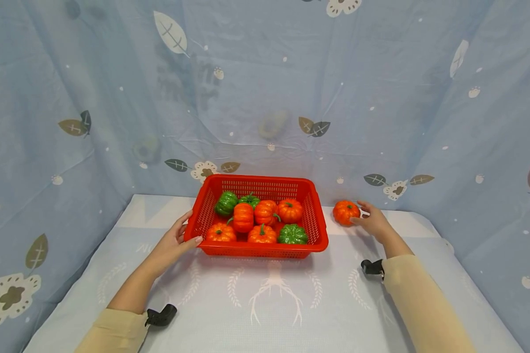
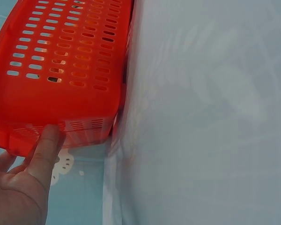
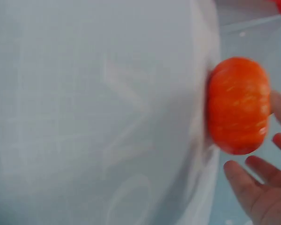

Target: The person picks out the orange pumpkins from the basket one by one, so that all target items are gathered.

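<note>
A red plastic basket point(image 1: 260, 249) holds several small orange pumpkins point(image 1: 289, 211) and green pumpkins point(image 1: 293, 234). My left hand point(image 1: 172, 246) rests at its left end, fingers along the side and thumb near the front corner. In the left wrist view, the thumb touches the basket wall point(image 2: 56, 101). Right of the basket, a single orange pumpkin point(image 1: 346, 213) sits on the table. My right hand point(image 1: 374, 223) is at that pumpkin's right side, with fingers spread. In the right wrist view, the thumb is close against the pumpkin point(image 3: 239, 105), while the other fingers stand apart from it.
A white patterned cloth point(image 1: 274, 304) covers the table. Blue curtain point(image 1: 265, 98) with leaf and flower prints hangs behind it and along both sides. Black wrist mounts point(image 1: 161, 316) sit at both sleeve cuffs.
</note>
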`<state>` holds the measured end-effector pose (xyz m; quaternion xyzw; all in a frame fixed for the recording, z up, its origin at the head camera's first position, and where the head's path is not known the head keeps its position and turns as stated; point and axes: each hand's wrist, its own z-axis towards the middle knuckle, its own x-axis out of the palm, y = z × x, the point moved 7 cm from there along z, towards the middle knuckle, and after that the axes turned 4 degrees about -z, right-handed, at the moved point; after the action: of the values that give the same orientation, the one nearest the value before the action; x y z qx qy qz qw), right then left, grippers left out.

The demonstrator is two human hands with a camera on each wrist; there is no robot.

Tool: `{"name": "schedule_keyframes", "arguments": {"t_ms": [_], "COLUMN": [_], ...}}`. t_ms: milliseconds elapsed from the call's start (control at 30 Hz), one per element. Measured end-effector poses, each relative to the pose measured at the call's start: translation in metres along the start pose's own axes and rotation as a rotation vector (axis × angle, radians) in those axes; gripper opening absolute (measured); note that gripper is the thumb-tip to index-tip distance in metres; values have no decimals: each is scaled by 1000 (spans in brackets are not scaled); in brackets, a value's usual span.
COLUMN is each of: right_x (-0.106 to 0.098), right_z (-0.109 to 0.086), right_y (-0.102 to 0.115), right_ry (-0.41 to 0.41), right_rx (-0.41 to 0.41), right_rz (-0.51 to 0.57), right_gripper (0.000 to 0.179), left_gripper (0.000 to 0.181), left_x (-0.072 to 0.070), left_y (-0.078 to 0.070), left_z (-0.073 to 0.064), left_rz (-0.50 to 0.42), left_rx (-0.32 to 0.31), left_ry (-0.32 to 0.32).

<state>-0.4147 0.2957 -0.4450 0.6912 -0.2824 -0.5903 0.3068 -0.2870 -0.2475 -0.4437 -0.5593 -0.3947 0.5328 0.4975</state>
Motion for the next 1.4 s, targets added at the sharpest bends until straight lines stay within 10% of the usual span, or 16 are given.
{"name": "schedule_keyframes", "arguments": {"t_ms": [800, 1400], "right_x": [4, 79], "right_z": [-73, -76], "right_y": [69, 162], "right_ry": [-217, -172], "right_rx": [-173, -431], "right_rz": [-33, 84], "right_gripper": [39, 27], "left_gripper": [87, 87], "left_x": [2, 1], "left_y": [-3, -2], "left_z": [0, 1], "left_rz": [-15, -16], "left_rx": [-2, -4], "left_ry": [4, 5]}}
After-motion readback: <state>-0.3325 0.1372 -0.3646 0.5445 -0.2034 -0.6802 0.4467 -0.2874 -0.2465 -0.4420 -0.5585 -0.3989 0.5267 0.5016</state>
